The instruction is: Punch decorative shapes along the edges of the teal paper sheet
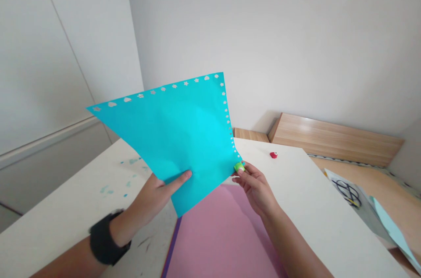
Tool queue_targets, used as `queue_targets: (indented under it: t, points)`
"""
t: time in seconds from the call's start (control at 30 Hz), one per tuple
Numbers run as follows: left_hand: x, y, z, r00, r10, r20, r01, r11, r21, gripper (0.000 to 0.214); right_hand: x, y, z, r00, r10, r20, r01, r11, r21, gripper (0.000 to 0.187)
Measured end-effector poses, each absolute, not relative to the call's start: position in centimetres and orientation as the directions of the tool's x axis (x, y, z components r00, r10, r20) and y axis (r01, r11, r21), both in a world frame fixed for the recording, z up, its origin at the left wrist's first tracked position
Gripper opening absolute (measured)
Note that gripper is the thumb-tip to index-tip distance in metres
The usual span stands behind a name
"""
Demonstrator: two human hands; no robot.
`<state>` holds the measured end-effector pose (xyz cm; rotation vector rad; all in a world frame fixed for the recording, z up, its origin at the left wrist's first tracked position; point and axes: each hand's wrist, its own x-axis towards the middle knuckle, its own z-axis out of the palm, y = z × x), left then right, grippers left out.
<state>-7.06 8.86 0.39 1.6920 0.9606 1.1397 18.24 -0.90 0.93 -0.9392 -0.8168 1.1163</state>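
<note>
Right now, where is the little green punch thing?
The green punch is just right of centre in the head view. The right hand pinches it on the blue paper at its lower right edge, above the pink sheet.

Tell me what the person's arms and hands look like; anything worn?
Both forearms are bare, no sleeves in view. The left hand and right hand wear no gloves, and no rings show. A wide black band wraps the left wrist; the right wrist carries nothing.
</note>
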Motion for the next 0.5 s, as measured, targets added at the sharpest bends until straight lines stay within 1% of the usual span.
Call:
queue_targets:
  t: [0.17, 0.3, 0.5]
  points:
    - [-7.09, 8.78, 0.62, 0.282, 0.921, 0.269, 0.135, -0.316, 0.939, 0.061, 18.03, -0.82, 1.26, 0.257, 0.962, 0.087, -0.350, 0.177, -0.920, 0.021]
    - [-7.09, 8.72, 0.62, 0.284, 0.929, 0.238, 0.136, -0.285, 0.949, 0.067, 17.74, -0.82, 1.49, 0.255, 0.961, 0.104, -0.312, 0.183, -0.932, 0.018]
    - [-7.15, 8.76, 0.55, 0.270, 0.935, 0.229, 0.152, -0.276, 0.949, 0.071, 17.41, -0.95, 1.73, 0.257, 0.957, 0.132, -0.262, 0.200, -0.944, 0.014]
